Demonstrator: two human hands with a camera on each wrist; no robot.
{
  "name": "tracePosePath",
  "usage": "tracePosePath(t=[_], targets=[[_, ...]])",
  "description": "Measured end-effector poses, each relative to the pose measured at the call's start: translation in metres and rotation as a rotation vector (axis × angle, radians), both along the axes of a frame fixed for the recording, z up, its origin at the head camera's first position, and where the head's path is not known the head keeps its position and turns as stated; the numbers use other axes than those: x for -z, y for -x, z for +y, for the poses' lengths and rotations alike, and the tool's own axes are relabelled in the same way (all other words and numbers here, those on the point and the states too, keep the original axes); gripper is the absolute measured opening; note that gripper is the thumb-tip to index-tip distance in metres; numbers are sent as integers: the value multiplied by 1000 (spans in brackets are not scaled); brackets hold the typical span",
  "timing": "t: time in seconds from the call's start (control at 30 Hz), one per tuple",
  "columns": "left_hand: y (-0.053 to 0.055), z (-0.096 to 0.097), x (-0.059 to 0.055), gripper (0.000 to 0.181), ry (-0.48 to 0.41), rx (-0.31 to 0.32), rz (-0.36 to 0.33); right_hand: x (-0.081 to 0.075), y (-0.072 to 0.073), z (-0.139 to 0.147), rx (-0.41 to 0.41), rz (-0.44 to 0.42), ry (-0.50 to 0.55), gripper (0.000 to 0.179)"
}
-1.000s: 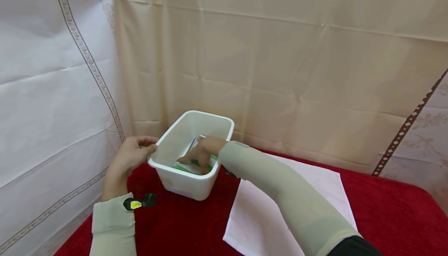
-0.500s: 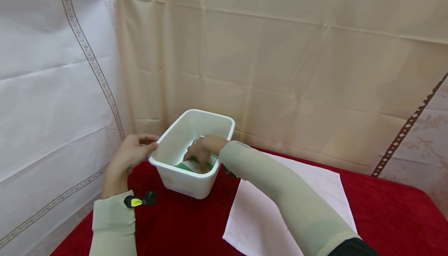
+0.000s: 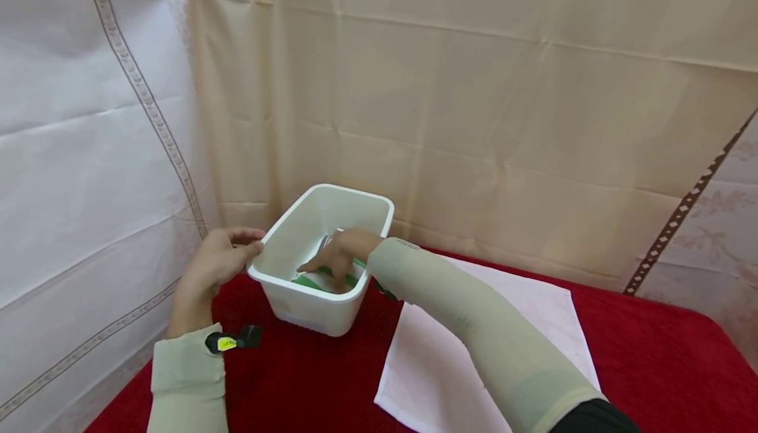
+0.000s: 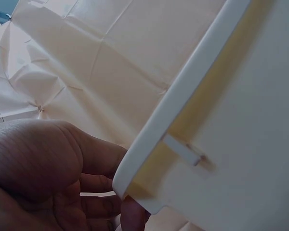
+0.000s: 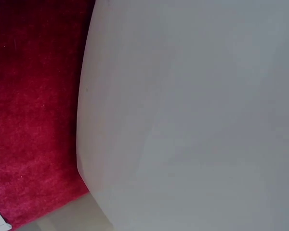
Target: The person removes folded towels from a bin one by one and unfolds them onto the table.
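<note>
A white plastic tub (image 3: 304, 303) stands on the red cloth. My left hand (image 3: 220, 260) pinches its left rim between thumb and fingers; the left wrist view shows the tub's rim (image 4: 159, 113) close by. Down inside the tub is my right hand (image 3: 343, 254), its fingers spread over a flat green-and-white item (image 3: 308, 281) on the bottom. One finger points left and another reaches down. What kind of item it is cannot be told, as the hand hides much of it. In the right wrist view only the tub's outer wall (image 5: 183, 115) fills most of the frame.
A pale pink cloth (image 3: 426, 374) lies flat on the red table cover (image 3: 657, 341), partly under the right forearm. Beige sheeting (image 3: 462, 104) hangs behind the tub, and white sheeting (image 3: 71, 176) hangs at the left.
Inside the tub, my right fingers drew in half a second ago and are spread out to the left again now. The left hand keeps its hold on the rim.
</note>
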State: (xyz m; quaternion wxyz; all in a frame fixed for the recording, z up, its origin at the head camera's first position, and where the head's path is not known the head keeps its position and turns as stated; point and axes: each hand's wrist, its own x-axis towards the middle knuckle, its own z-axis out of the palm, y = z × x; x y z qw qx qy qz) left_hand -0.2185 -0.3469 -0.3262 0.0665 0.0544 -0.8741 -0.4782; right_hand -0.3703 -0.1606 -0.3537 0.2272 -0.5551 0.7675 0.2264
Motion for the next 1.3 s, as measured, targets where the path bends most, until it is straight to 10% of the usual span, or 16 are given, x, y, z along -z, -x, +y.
tracePosePath(t=[0.43, 0.73, 1.3], targets=[[-3, -2, -3, 36, 1, 7, -5, -6, 2, -2, 73, -41, -9, 93], [-3, -3, -3, 36, 1, 3, -9, -4, 3, 0, 108, -228, 38, 48], [-2, -1, 0, 35, -35, 4, -22, 0, 1, 3, 134, -136, -7, 61]])
